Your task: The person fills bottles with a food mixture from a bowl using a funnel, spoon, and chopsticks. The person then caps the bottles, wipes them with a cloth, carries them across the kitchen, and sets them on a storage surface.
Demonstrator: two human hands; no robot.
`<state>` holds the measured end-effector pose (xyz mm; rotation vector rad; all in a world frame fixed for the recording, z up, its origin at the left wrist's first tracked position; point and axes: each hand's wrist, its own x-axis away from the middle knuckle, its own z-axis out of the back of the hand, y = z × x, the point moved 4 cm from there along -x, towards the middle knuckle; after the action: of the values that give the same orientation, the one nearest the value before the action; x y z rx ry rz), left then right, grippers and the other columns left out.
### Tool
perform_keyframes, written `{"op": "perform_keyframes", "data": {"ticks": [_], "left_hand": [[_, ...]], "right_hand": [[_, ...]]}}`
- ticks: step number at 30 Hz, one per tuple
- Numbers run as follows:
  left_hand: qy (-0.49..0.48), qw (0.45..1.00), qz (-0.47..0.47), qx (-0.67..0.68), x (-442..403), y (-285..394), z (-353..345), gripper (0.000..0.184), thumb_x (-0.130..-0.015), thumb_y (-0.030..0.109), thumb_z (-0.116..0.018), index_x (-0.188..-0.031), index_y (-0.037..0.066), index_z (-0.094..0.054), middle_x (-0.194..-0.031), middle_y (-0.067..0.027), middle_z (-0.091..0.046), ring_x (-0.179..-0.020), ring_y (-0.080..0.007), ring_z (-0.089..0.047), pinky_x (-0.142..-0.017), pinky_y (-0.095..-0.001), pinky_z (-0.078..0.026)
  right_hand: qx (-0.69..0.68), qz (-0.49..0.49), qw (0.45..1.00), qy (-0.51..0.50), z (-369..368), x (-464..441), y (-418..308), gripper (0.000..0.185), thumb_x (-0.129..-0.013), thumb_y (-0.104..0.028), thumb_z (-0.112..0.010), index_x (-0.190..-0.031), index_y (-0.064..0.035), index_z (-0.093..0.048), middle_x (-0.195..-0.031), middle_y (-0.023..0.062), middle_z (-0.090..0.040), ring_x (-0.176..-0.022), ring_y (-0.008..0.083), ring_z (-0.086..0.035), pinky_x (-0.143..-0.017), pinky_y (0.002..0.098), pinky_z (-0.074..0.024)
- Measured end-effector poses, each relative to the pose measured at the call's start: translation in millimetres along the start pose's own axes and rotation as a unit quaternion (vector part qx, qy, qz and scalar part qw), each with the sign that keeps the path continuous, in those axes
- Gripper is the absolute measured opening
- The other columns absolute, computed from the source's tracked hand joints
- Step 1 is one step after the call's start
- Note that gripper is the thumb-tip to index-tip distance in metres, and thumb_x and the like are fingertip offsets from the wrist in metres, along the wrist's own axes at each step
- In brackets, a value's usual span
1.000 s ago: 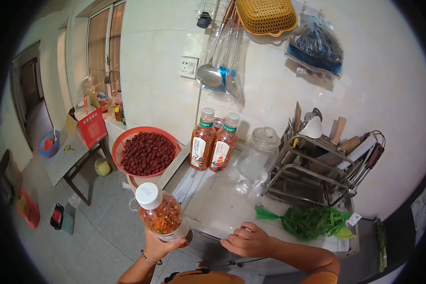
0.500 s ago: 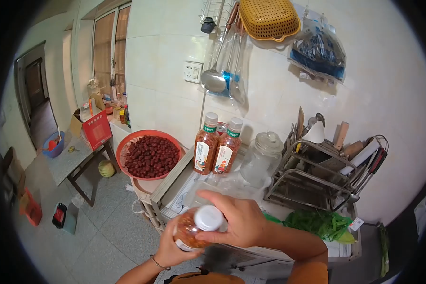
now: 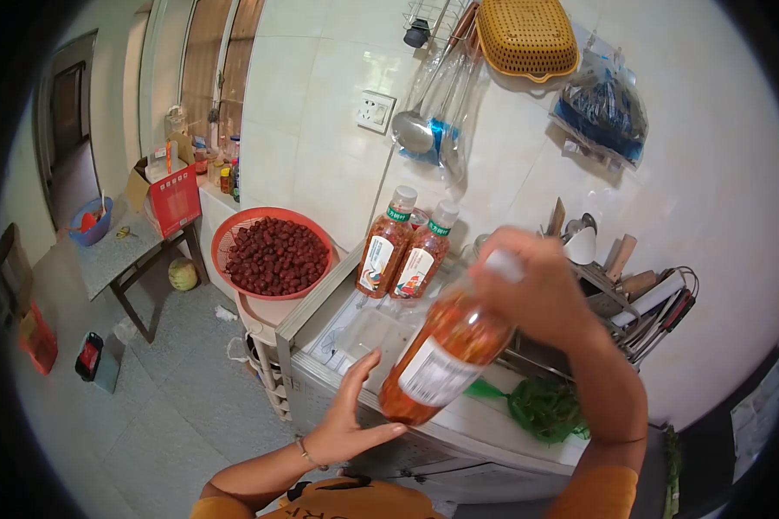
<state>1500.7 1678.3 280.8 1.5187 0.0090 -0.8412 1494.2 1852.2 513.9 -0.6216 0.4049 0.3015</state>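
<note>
A clear plastic bottle (image 3: 441, 363) with a white cap and a barcode label, filled with orange-red chopped contents, hangs tilted over the counter's front edge. My right hand (image 3: 537, 285) grips it by the cap and neck, somewhat blurred. Beside the bottle's lower end is my left hand (image 3: 350, 424), thumb and fingers apart, holding nothing. Behind them, two similar bottles (image 3: 384, 251) with green neck bands stand upright on the counter. A shallow clear plastic container (image 3: 376, 333) lies just in front of those two.
Left of the counter stands a red basket (image 3: 219, 246) of dark red fruit. On the right are a metal utensil rack (image 3: 593, 281) and a green plastic bag (image 3: 545, 406). A yellow basket (image 3: 528, 39) and bagged ladles (image 3: 414, 130) hang on the wall.
The bottle has moved up and right in my right hand and tilted over. My left hand has let go of its body and opened. The view has shifted slightly.
</note>
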Motion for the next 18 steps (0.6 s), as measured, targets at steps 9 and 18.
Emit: {"op": "perform_keyframes", "data": {"ticks": [9,18], "left_hand": [[-0.015,0.901,0.145,0.408,-20.0,-10.4,-3.2,0.095,-0.078,0.059,-0.065,-0.148,0.013,-0.019,-0.144,-0.0172,-0.034,-0.129,-0.0327,-0.042,-0.108,-0.0465,-0.032],[-0.064,0.624,0.235,0.742,-20.6,-36.7,-14.3,0.065,-0.092,0.063,-0.038,-0.139,0.017,-0.039,-0.128,-0.0144,-0.053,-0.103,-0.0379,-0.059,-0.081,-0.0412,-0.056]], "right_hand": [[0.153,0.106,0.972,0.141,37.0,-17.1,-27.7,0.018,-0.076,-0.015,-0.069,-0.077,-0.0014,-0.058,-0.06,0.0067,-0.055,-0.057,0.0098,-0.052,-0.053,0.0279,-0.044],[-0.015,0.209,0.978,-0.009,-12.4,-1.9,-8.8,0.017,-0.087,-0.022,-0.062,-0.089,-0.0056,-0.058,-0.07,0.006,-0.06,-0.058,0.0162,-0.058,-0.055,0.0282,-0.0455]]}}
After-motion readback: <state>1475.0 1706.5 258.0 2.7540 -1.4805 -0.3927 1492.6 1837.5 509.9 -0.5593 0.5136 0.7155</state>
